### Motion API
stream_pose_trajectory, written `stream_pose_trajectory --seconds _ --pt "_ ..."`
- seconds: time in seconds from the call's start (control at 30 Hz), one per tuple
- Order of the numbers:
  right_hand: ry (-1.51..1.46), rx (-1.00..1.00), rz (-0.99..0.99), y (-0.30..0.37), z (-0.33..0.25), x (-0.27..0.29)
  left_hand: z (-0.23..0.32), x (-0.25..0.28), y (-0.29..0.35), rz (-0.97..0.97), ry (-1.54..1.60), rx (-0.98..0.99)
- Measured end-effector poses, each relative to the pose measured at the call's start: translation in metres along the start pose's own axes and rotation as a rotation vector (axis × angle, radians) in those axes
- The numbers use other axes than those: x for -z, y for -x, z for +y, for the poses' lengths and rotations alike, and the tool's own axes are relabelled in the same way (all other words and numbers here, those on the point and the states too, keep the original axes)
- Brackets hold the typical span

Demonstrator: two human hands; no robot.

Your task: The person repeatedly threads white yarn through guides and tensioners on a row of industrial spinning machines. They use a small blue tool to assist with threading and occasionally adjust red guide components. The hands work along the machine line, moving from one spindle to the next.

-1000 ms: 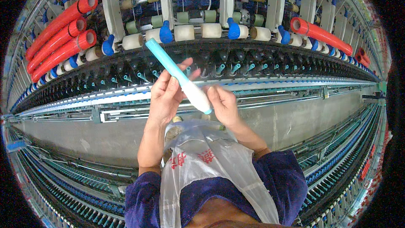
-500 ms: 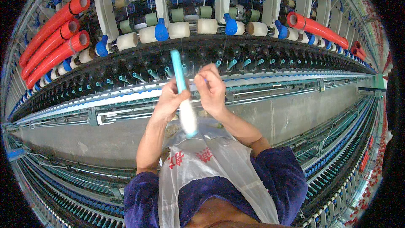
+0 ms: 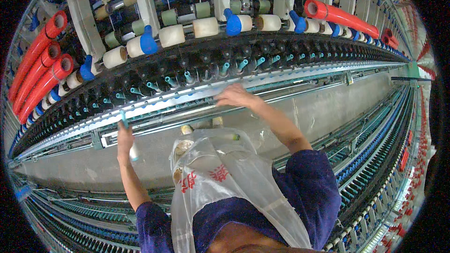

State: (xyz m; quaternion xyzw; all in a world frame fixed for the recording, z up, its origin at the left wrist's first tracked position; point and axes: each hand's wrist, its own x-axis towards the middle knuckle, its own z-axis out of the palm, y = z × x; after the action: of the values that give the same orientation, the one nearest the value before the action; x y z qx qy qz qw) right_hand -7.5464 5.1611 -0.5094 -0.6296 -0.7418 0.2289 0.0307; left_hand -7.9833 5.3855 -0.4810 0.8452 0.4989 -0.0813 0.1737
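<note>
My left hand (image 3: 124, 138) is closed around a teal spinning bobbin, held out to the left over the aisle. The bobbin's teal top sticks up above my fingers, and its white yarn end (image 3: 134, 152) shows below them. My right hand (image 3: 236, 96) is over the white rail (image 3: 197, 93) at the front of the spinning machine, its fingers stretched out to the left and seemingly holding nothing. Just beyond it stands a row of teal bobbin tubes (image 3: 225, 69) on spindles. No thread can be made out at my fingertips.
Cream rollers (image 3: 206, 27) with blue holders run above the spindles. Red tubes (image 3: 49, 56) lean at the left, and another red tube (image 3: 340, 17) lies at the right. A plastic apron (image 3: 211, 154) covers my front. Behind me another machine row (image 3: 375, 168) borders the grey floor (image 3: 309, 117).
My left hand has carried the bobbin left and down, away from my right hand. My right hand has lowered to the rail and its fingers have straightened. The view has shifted slightly.
</note>
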Motion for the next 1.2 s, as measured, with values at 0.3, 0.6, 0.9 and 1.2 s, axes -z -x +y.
stream_pose_trajectory --seconds 0.3,0.6,0.9,1.2 --pt "-0.085 -0.536 0.506 -0.059 0.002 -0.062 0.033 -0.037 -0.002 -0.163 1.660 0.158" --pt "-0.170 -0.565 0.913 -0.067 -0.023 -0.029 0.130 -0.024 -0.009 0.563 1.016 -0.244" --pt "-0.877 -0.386 0.898 -0.045 -0.065 0.136 0.333 -0.042 -0.068 0.261 0.756 -0.348" --pt "-0.799 0.048 0.703 -0.010 -0.118 0.224 0.296 -0.186 -0.036 0.452 0.873 -0.362"
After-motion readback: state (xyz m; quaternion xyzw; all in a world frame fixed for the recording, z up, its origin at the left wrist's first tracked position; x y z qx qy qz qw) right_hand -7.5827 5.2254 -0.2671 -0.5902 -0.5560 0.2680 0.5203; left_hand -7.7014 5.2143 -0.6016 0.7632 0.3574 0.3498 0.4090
